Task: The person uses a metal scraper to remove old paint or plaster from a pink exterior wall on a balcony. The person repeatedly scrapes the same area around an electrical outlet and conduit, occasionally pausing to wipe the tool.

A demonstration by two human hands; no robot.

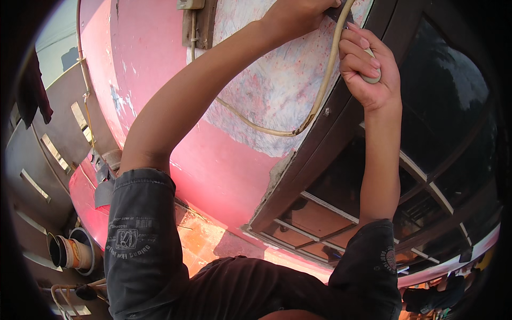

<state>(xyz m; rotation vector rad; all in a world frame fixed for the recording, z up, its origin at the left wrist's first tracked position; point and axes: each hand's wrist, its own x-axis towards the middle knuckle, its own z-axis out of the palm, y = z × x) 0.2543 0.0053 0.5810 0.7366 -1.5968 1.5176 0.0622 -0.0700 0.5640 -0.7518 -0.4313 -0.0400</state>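
In the head view, my right hand (370, 66) is closed around the pale handle (372, 72) of a tool at the upper right. The tool's dark flat blade (334, 14) partly shows behind a beige cable (334, 60). My left hand (298, 16) reaches to the top edge, its fingertips close to the blade; whether they grip it cannot be made out. The cable loops down over a wall patch (276, 92) scraped to white with pink and bluish streaks. Pink paint (224, 168) surrounds the patch.
A dark wooden frame with glass panes (444, 76) borders the wall at right. An electrical box on a board (198, 30) is at the top. Buckets (74, 252) stand at lower left, a dark cloth (34, 92) hangs at left, and a person (434, 294) is at lower right.
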